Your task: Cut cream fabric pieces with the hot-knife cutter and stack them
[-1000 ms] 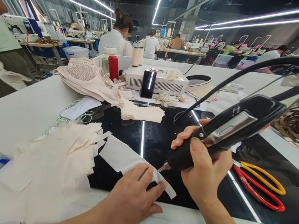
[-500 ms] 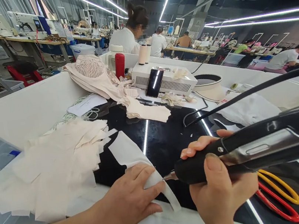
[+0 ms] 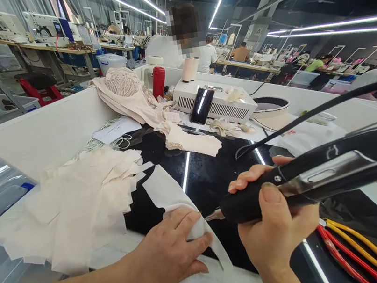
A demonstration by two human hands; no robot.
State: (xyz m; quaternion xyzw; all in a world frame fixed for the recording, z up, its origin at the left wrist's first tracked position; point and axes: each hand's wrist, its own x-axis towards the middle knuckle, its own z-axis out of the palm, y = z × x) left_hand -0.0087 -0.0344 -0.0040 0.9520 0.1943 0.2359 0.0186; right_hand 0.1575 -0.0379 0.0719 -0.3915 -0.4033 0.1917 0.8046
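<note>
My left hand (image 3: 176,252) lies on a pale fabric piece (image 3: 160,188), pressing it onto the black glossy work surface (image 3: 211,176). Its fingers are extended, thumb and index apart. My right hand (image 3: 275,223) is wrapped round a black corded hand cutter (image 3: 307,180) with a silver lever. The cutter's pointed metal tip (image 3: 214,215) meets the fabric's right edge, just beside my left fingertips. Below the tip, a narrow strip (image 3: 221,250) of the fabric curves toward the near edge. Scissors (image 3: 358,244) with red and yellow handles lie to the right, partly beneath my right hand.
A pile of cream fabric pieces (image 3: 67,207) spreads on the left. Behind stand lace-trimmed cups (image 3: 124,89), a red bottle (image 3: 159,82), a phone (image 3: 201,106) against a vented white box (image 3: 230,104), and a round container (image 3: 271,112). The cutter's cable (image 3: 311,111) arcs across the right side.
The view has shifted slightly, moving most things right. The cutter tip sits a little higher along the fabric's edge, and a slit now shows beside the strip below it.
</note>
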